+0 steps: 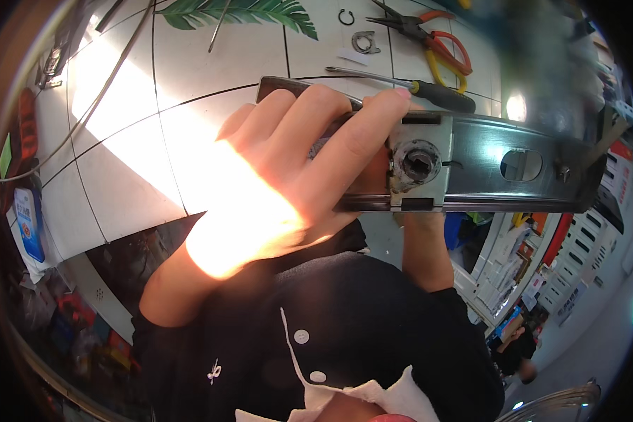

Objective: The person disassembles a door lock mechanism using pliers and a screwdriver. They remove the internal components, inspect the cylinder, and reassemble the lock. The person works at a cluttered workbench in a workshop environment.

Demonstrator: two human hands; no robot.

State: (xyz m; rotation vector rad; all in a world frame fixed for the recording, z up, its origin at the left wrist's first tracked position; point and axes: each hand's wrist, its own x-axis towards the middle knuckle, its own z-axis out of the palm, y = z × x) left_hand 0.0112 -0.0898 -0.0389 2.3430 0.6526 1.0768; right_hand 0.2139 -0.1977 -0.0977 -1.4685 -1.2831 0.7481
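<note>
A long grey metal lock housing point(482, 151) is held crosswise in front of my chest. Set into it is a lighter metal plate with a round hub point(420, 165) that has a square hole. My left hand point(288, 162) is closed over the left part of the housing, its index finger stretched along the far edge beside the hub plate. Strong sunlight washes out its back and wrist. Behind the housing's near edge my right forearm point(427, 246) rises; the right hand point(413, 219) is almost wholly hidden beneath the metal, fingers out of sight.
Beyond the housing, a screwdriver point(443, 96) with a dark handle lies on the white tiled table point(218, 60). Farther back are pliers point(446, 46) with orange and yellow handles, a retaining ring point(346, 17) and a small metal washer plate point(364, 42). A cable point(112, 81) runs along the left.
</note>
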